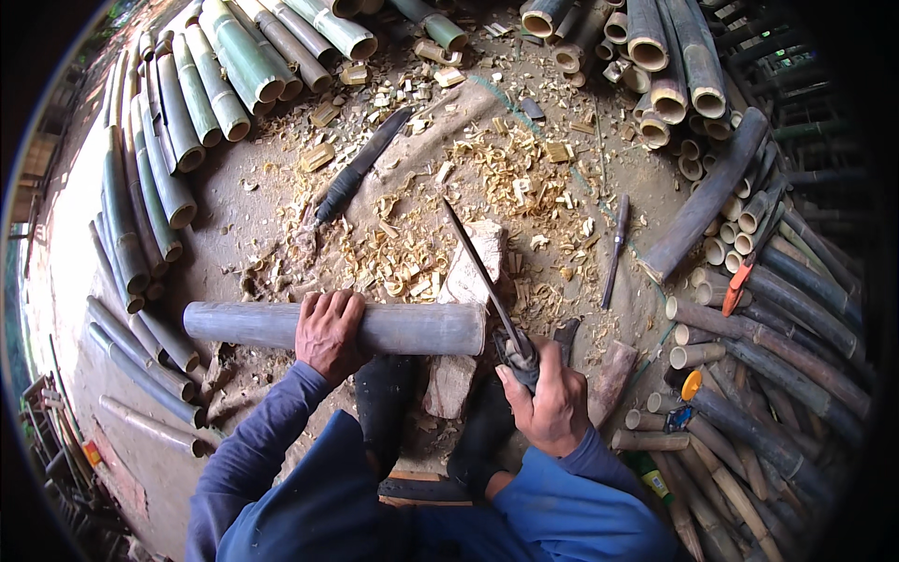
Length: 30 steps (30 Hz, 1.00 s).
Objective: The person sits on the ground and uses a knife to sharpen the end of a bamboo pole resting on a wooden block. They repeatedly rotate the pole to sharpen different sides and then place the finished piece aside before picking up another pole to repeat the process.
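Observation:
A thick grey bamboo tube (pixel 421 329) lies crosswise over a pale block (pixel 449 386) in front of me. My left hand (pixel 330 335) is wrapped over the tube from above, left of its middle. In my right hand (pixel 551 405) is a knife (pixel 479 264), gripped by its dark wrapped handle. Its narrow blade points up and to the left, just past the tube's right end. I cannot tell whether the blade touches the tube. My fingers hide part of the handle.
A large knife with a dark wrapped handle (pixel 348 185) lies among wood shavings (pixel 403 253) beyond the tube. A thin dark tool (pixel 615 253) rests to the right. Bamboo tubes are stacked left (pixel 173 201), far and right (pixel 777 347). An orange-handled tool (pixel 738 286) lies on the right stack.

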Tool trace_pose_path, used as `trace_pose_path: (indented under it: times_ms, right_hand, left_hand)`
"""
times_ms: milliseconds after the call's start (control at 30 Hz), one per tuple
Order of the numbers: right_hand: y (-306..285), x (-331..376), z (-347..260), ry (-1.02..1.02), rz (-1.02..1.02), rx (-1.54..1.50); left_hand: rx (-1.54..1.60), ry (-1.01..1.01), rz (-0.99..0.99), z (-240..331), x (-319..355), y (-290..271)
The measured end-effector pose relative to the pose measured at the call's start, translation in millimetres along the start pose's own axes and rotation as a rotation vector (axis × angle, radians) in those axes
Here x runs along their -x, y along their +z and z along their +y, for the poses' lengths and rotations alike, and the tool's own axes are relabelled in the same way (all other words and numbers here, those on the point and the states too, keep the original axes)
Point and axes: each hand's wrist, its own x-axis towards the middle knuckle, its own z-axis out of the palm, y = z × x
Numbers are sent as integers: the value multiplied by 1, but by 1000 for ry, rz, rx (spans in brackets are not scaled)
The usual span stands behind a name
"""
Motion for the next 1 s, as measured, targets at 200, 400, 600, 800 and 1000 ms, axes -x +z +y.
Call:
trace_pose_path:
  times_ms: [200, 400, 600, 800, 1000]
  right_hand:
    - [29, 10, 67, 371, -389, 334]
    - [5, 6, 15, 23, -25, 21]
    - [33, 12, 45, 279, -246, 218]
    - [3, 7, 1, -100, 84, -2]
    - [29, 12, 33, 324, -287, 261]
  left_hand:
    - [-12, 24, 14, 0, 0, 2]
    - [-138, -6, 205, 4, 20, 23]
    - [-147, 30, 259, 8, 20, 25]
    - [-202, 12, 292, 3, 21, 29]
    - [-199, 28, 267, 0, 26, 35]
